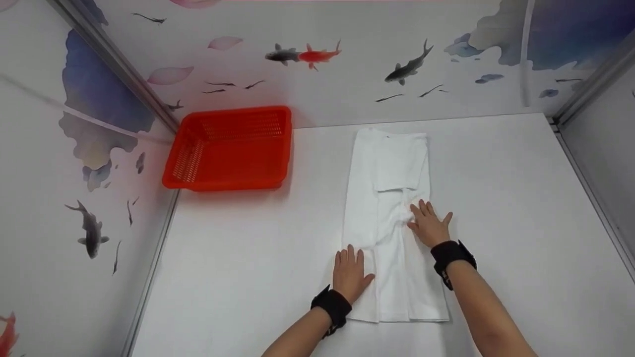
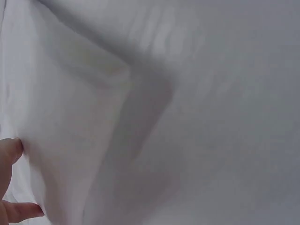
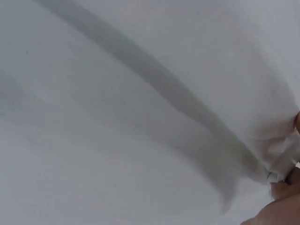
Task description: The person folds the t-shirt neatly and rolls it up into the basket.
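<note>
A white garment (image 1: 362, 198), folded into a long narrow strip, lies lengthwise on the white table. A squarish flap (image 1: 399, 163) is folded over near its far end; the garment's exact kind cannot be told. My left hand (image 1: 349, 275) rests on its near left part, fingers straight and thumb out to the side. Higher up, my right hand (image 1: 429, 225) touches the right edge with spread fingers, and the cloth is wrinkled beside them. In the left wrist view, fingertips touch a raised cloth edge (image 2: 70, 122). In the right wrist view, cloth (image 3: 276, 140) bunches at the fingertips.
An empty red plastic basket (image 1: 238, 158) with perforated sides stands at the back left of the table (image 1: 248, 277). Walls printed with fish and leaves (image 1: 347, 94) border the table at the back and left; another wall stands on the right. Black bands circle both wrists.
</note>
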Motion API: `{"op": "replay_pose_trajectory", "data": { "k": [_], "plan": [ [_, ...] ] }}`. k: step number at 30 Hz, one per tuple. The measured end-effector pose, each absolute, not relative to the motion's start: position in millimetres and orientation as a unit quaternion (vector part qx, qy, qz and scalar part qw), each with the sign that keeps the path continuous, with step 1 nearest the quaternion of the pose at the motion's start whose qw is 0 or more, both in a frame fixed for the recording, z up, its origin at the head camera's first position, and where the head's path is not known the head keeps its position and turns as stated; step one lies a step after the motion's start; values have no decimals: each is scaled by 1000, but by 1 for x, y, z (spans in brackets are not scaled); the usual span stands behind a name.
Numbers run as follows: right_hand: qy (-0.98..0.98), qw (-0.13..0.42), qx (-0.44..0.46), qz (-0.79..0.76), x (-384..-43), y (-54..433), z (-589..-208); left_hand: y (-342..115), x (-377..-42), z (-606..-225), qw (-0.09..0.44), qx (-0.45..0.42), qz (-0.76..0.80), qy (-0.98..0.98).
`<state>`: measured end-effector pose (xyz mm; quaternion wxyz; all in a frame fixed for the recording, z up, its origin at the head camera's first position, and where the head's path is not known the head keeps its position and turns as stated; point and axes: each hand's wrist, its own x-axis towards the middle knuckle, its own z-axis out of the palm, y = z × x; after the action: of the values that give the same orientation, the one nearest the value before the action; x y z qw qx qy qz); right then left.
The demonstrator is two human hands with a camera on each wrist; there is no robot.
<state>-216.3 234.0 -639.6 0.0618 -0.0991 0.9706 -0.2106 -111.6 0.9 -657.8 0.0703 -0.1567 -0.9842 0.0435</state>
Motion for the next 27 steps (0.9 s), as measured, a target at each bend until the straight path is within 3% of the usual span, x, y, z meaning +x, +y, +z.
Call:
{"op": "replay_pose_trajectory", "data": {
  "k": [5, 9, 13, 20, 27],
  "plan": [
    [949, 210, -110, -206, -234, 251, -632, 6, -109, -659, 63, -170, 27, -983],
    [944, 253, -112, -181, -246, 256, -628, 9, -110, -661, 46, -166, -8, -985],
    [954, 232, -90, -164, -248, 255, -622, 16, -115, -664, 27, -150, -44, -987],
    [974, 141, -85, -154, -234, 253, -617, 26, -123, -665, 22, -142, -74, -987],
    [956, 120, -110, -242, -206, 258, -631, 8, -119, -662, 2, -174, -94, -980]
  ]
}}
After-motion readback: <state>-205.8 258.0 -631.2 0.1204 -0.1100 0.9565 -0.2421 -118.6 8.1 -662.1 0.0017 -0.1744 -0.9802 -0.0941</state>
